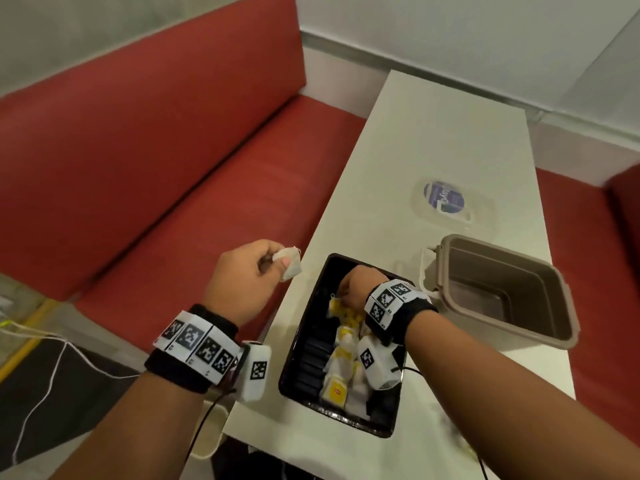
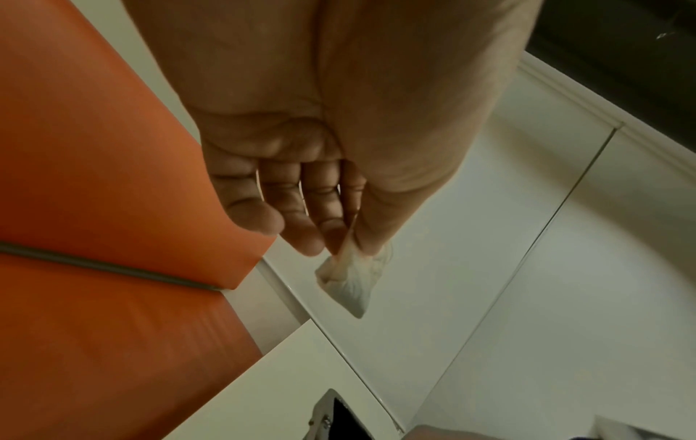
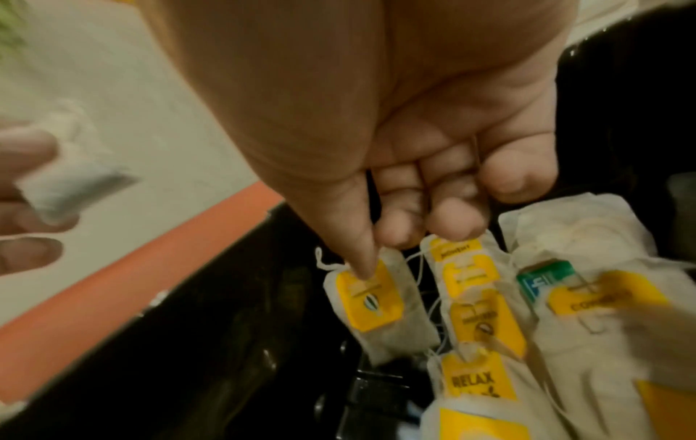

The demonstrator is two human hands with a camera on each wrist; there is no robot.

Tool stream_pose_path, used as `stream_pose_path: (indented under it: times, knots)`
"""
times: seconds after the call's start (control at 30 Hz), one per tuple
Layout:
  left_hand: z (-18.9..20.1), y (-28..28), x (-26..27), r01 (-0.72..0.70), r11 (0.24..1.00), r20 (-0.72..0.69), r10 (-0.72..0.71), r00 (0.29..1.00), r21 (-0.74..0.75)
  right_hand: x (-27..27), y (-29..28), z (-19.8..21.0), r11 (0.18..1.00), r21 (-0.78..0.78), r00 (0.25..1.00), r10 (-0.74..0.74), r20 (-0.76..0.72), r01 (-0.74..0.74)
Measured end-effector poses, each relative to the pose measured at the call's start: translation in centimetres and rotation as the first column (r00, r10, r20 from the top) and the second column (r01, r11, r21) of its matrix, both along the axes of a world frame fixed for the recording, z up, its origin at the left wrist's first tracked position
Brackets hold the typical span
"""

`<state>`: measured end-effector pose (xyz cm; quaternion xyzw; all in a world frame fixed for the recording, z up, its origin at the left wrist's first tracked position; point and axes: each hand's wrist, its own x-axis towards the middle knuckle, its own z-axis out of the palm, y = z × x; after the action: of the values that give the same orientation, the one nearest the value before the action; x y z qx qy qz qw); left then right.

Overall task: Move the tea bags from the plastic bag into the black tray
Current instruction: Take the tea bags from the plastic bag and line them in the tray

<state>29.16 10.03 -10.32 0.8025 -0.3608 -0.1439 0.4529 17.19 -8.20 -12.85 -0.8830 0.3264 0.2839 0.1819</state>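
My left hand (image 1: pixel 277 264) hovers over the table's left edge, just left of the black tray (image 1: pixel 304 358). Thumb and fingers pinch a plain white tea bag (image 1: pixel 290 267), which hangs below the fingers (image 2: pixel 348 282) in the left wrist view. My right hand (image 1: pixel 346 292) reaches down into the tray's far end. Its thumb and forefinger pinch a tea bag with a yellow tag (image 3: pixel 371 300) by the top edge. Several more yellow-tagged tea bags (image 1: pixel 343 365) lie in a row along the tray's right half (image 3: pixel 474 321). The tray's left half is bare and ribbed.
An open brown plastic tub (image 1: pixel 502 292) stands right of the tray on the white table (image 1: pixel 433 140). A clear plastic piece with a blue label (image 1: pixel 445 199) lies behind it. A red bench (image 1: pixel 173 168) runs along the left. White cables (image 1: pixel 52 358) trail on the floor.
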Motion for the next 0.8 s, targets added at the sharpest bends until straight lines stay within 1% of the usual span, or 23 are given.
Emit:
stream_pose_path:
  times: [0.07, 0.2, 0.37, 0.6, 0.67, 0.8]
  knots:
    - [-0.3, 0.0, 0.5, 0.007, 1.0, -0.013, -0.007, 1.0, -0.009, 0.5, -0.3, -0.6, 0.999, -0.023, 0.999, -0.027, -0.037, 0.026]
    - [-0.8, 0.3, 0.9, 0.056, 0.998, -0.021, -0.057, 0.998, -0.017, 1.0, -0.4, -1.5, 0.987, -0.06, 0.989, -0.149, 0.011, 0.15]
    - [-1.1, 0.5, 1.2, 0.103, 0.995, -0.034, -0.104, 0.994, -0.012, 1.2, -0.2, -2.1, 0.971, -0.084, 0.974, -0.226, -0.01, 0.224]
    - [-1.3, -0.2, 1.4, 0.144, 0.989, -0.001, -0.144, 0.99, -0.034, 1.0, -0.1, -2.4, 0.972, -0.079, 0.972, -0.228, -0.053, 0.223]
    - [-1.2, -0.5, 1.3, 0.16, 0.986, 0.019, -0.159, 0.987, -0.036, 0.6, -0.1, -2.3, 0.977, -0.058, 0.978, -0.208, -0.026, 0.207]
    - [-1.0, -1.4, 0.9, 0.204, 0.979, 0.012, -0.204, 0.979, -0.017, -0.3, -0.2, -0.9, 0.985, -0.035, 0.983, -0.165, 0.08, 0.169]
